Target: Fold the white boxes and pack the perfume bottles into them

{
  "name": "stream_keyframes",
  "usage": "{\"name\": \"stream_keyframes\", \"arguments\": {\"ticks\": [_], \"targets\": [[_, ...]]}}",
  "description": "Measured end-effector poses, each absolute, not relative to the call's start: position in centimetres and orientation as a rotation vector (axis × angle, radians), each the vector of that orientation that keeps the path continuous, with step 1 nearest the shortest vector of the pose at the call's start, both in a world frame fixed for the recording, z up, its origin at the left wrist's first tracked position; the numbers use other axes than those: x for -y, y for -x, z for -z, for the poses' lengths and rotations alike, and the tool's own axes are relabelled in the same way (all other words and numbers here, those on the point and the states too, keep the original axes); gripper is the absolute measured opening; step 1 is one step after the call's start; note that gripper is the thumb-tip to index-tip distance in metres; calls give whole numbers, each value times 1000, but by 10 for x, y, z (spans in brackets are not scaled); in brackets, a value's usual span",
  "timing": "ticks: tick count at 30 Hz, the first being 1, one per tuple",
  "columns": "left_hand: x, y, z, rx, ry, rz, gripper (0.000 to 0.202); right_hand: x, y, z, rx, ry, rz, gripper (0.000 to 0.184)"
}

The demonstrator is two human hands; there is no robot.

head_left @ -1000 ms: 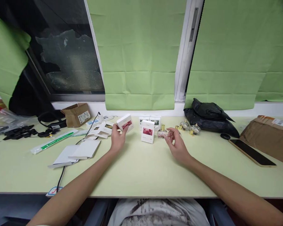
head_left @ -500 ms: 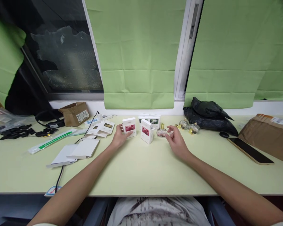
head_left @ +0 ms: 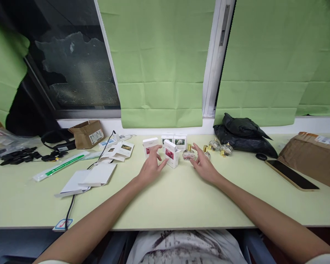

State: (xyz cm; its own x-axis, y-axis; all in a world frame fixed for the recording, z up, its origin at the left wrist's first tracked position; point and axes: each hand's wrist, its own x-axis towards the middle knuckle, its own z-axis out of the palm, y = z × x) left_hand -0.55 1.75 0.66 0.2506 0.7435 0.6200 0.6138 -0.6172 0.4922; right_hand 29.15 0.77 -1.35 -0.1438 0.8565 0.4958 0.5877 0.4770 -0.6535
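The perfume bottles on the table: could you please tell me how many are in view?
4. One stands between the hands, one behind the right hand, two beside the black bag. Others may be hidden.

Even, soft light from above, no hard shadows; faint shade under the hands. Table (head_left: 165,198) bright, pale green. Window (head_left: 74,69) at upper left is dark w/ dull reflections. Slight glare on phone (head_left: 291,175). Wide-angle bend at edges, frame lines curve. Centre sharp, small bottles (head_left: 220,148) a bit soft.
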Motion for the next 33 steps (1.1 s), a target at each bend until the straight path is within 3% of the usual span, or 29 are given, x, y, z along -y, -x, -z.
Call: {"name": "stream_keyframes", "arguments": {"ticks": [7, 17, 22, 29, 33], "targets": [[-27, 3, 0, -1242, -2176, -1047, 94, -17, -293, 18, 1842, 1253, -510, 82], [-37, 2, 8, -1120, -2002, -1015, 91, -22, -294, 19, 1835, 1309, -365, 70], [-33, -3, 7, -1018, -1955, -936, 101, -23, -294, 19, 1845, 1322, -363, 63], [-22, -3, -1, -1058, -2091, -886, 51, -27, -294, 21, 1812, 1324, -370, 48], [-19, 0, -3, -1134, -2188, -933, 46, -23, -293, 17, 1782, 1350, -424, 47]]}}
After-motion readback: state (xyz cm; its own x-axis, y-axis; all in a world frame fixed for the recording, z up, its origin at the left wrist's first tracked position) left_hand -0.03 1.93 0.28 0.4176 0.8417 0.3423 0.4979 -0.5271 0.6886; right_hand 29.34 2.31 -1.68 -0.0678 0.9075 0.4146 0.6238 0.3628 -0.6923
